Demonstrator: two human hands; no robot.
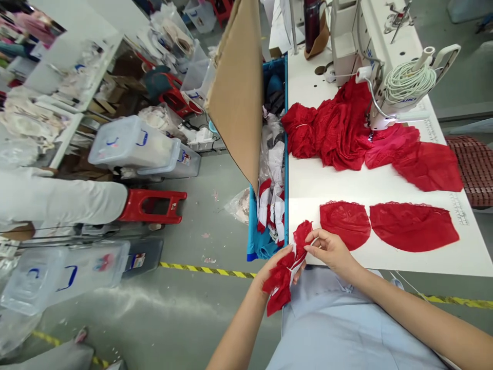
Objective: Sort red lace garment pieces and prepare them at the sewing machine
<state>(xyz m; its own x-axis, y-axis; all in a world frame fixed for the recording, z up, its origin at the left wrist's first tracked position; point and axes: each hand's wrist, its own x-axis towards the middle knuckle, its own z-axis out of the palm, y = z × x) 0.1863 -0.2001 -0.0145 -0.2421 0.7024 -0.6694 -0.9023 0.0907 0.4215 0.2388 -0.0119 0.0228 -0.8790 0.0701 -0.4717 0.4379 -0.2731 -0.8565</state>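
White sewing counter (pixel 346 185) edge: left hand (pixel 269 270) grip closed on a red lace piece (pixel 283 280) over the lap, right hand (pixel 331 249) pinching its top edge; best kept flat, edges aligned, beside two cut lace pieces (pixel 385 224).

Single head-worn view, looked forward and steeply down from above person's lap. Hands sat close at lower centre, near frame bottom. White table (pixel 346 185) filled right half, sewing machine (pixel 389 67) farther off at top right. Left half took in floor and storage bins (pixel 131 141), more distant.
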